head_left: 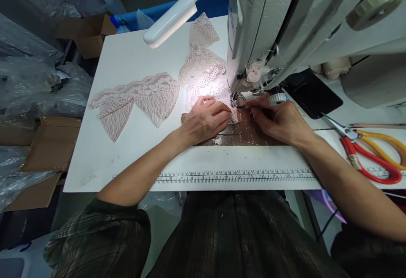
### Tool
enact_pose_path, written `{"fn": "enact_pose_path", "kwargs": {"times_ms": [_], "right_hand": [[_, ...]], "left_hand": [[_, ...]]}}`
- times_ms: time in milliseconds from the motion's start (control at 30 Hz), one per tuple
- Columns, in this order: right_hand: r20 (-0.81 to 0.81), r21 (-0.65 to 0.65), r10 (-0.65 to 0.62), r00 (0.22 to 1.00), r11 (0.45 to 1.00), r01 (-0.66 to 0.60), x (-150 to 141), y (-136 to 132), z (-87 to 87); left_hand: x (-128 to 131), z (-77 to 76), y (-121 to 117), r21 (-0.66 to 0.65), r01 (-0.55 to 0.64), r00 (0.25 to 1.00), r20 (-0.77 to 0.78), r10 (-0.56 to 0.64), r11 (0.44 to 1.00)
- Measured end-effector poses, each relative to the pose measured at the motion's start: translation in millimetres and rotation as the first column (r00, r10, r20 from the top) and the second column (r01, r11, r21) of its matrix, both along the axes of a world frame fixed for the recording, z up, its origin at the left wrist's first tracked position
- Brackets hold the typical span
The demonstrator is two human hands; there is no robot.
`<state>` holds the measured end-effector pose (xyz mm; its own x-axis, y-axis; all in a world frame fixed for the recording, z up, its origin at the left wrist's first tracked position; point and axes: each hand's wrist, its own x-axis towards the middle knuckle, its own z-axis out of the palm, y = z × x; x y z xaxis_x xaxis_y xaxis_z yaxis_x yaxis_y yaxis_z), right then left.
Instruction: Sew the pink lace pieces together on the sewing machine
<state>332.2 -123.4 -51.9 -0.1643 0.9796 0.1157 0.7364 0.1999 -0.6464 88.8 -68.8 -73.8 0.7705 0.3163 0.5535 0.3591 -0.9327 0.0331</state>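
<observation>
A long strip of pale pink lace (pixel 152 96) lies across the white table (pixel 127 58) and runs under the presser foot (pixel 239 99) of the grey sewing machine (pixel 285 24). My left hand (pixel 204 119) rests on the lace just left of the foot, fingers curled and pressing the fabric down. My right hand (pixel 279 117) sits right of the foot, its fingertips pinched on the lace edge by the needle. Both wrists lie over a brown taped patch (pixel 241 136) of the table.
A white lamp (pixel 171 18) on a flexible neck hangs over the lace. Red and yellow handled scissors (pixel 374 151) lie at the right. A printed ruler (pixel 234 176) runs along the table's front edge. Cardboard boxes (pixel 47 151) and plastic bags stand at the left.
</observation>
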Motion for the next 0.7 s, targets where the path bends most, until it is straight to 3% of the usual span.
{"fn": "enact_pose_path", "kwargs": {"times_ms": [133,300,567,700], "right_hand": [[0.035,0.060,0.022,0.999,0.998,-0.024,-3.2,-0.3,-0.2],[0.070,0.162,0.085,0.994,0.982,-0.095,-5.4,-2.7,-4.3],[0.142,0.166,0.074,0.987,0.981,-0.097,-4.0,-2.2,-12.4],[0.165,0.214,0.194,0.967,0.950,-0.227,-0.2,-0.5,-18.5]], "left_hand": [[0.6,-0.2,-0.8,0.029,-0.018,1.000,0.023,0.018,0.999],[0.7,1.5,-1.8,-0.026,0.039,0.999,0.029,-0.039,0.999],[-1.3,3.0,-1.8,-0.111,0.008,0.999,-0.046,-0.014,0.994],[-1.9,3.1,-1.0,-0.095,0.009,0.997,-0.080,-0.016,0.995]]}}
